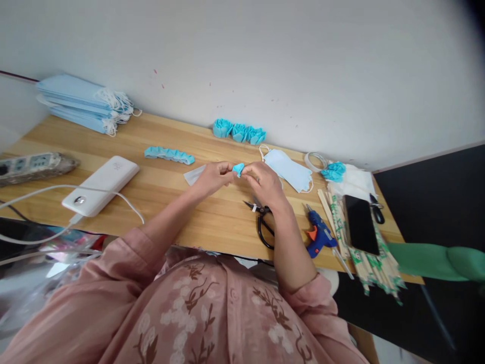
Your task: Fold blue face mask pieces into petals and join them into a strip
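Pinching small, bright-blue, folded fabric-like piece (238, 169) between left hand (214, 179) at 8 o'clock and right hand (265, 184) at 4 o'clock, equally near; cannot tell long axis.

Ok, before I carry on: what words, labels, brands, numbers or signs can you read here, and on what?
No text reads clearly.
Wrapped sticks: green print, too small and blurred.
White power bank: grey emblem and a small round display, both unreadable.
Power strip: no legible markings.
Glue gun: no legible lettering.
Blue piece being held: no lettering visible.
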The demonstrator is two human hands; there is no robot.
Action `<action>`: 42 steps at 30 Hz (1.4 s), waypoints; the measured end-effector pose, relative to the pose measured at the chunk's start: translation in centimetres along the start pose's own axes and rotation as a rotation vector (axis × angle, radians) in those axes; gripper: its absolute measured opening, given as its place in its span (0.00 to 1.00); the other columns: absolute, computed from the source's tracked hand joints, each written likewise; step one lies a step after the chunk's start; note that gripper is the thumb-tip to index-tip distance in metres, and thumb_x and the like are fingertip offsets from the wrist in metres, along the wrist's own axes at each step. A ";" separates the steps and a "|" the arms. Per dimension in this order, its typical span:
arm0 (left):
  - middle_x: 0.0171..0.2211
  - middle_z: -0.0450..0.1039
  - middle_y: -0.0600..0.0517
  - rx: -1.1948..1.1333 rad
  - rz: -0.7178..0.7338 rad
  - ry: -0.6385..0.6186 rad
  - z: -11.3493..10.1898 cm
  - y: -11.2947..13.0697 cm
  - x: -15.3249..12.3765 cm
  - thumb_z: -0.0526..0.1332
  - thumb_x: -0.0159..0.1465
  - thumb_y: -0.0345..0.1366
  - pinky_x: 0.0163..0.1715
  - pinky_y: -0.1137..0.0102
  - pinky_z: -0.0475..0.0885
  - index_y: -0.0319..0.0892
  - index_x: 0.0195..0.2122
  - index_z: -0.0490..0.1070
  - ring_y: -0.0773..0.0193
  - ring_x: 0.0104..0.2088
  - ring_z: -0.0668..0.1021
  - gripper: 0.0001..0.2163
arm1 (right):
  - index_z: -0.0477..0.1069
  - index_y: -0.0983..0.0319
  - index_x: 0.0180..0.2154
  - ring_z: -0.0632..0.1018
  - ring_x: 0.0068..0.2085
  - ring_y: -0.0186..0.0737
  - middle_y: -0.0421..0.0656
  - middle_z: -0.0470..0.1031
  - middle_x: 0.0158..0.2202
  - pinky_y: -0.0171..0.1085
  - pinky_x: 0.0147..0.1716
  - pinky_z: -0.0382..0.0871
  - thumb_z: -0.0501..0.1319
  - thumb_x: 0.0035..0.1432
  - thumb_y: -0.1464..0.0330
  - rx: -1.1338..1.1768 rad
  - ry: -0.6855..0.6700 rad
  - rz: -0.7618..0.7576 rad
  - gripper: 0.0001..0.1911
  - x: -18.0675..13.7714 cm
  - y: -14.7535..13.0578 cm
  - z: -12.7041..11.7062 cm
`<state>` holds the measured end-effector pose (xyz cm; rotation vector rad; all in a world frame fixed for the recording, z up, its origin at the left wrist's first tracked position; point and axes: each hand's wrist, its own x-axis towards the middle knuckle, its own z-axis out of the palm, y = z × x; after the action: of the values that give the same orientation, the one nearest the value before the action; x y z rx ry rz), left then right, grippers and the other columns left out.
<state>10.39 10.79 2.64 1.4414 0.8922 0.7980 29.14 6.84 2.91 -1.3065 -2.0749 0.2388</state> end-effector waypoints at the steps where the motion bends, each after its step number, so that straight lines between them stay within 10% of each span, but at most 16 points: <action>1: 0.21 0.67 0.56 -0.001 -0.001 0.003 -0.1 0.0 0.0 0.61 0.55 0.36 0.28 0.73 0.65 0.40 0.25 0.68 0.71 0.23 0.68 0.06 | 0.72 0.56 0.36 0.75 0.41 0.44 0.41 0.77 0.36 0.41 0.43 0.66 0.58 0.63 0.70 -0.001 -0.002 0.008 0.05 0.0 0.0 0.0; 33: 0.22 0.63 0.56 0.245 0.134 -0.007 -0.1 -1.0 -0.1 0.62 0.56 0.41 0.26 0.73 0.57 0.40 0.28 0.71 0.70 0.24 0.63 0.09 | 0.70 0.57 0.32 0.76 0.40 0.44 0.42 0.78 0.35 0.41 0.43 0.67 0.60 0.57 0.73 -0.033 -0.012 0.043 0.05 -0.1 -0.6 0.3; 42: 0.23 0.68 0.56 -0.033 0.011 0.024 -0.4 -0.3 0.3 0.64 0.52 0.42 0.29 0.73 0.65 0.40 0.26 0.69 0.71 0.24 0.69 0.10 | 0.68 0.57 0.51 0.80 0.40 0.40 0.39 0.79 0.35 0.42 0.47 0.70 0.59 0.59 0.68 0.334 0.195 0.281 0.17 0.0 -0.8 0.0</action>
<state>10.16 11.19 2.33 1.4113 0.8859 0.8356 28.48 6.47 3.30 -1.3491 -1.6050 0.5345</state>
